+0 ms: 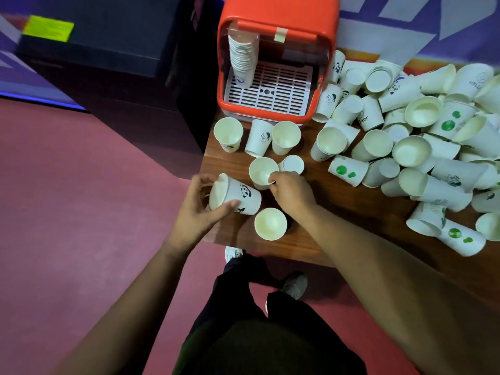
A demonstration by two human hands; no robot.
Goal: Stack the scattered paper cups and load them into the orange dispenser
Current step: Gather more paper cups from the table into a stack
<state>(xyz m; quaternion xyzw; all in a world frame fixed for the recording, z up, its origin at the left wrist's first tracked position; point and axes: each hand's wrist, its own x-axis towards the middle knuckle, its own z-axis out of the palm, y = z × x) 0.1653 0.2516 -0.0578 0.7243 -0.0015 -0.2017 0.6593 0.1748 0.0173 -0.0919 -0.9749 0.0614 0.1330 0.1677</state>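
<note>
Grips tilted panda cup (239, 196) w/ L hand (193, 211), thumb & fingers curled round its open end; pinches rim of upright cup (260, 172) w/ R hand (291, 192).

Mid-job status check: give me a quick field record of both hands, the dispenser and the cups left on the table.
left hand: holds panda cup, tilted on its side
right hand: pinches rim of upright cup
orange dispenser: one stack of cups inside, at its left
loose cups: large pile on the right of the table; a few singles near the hands
</note>
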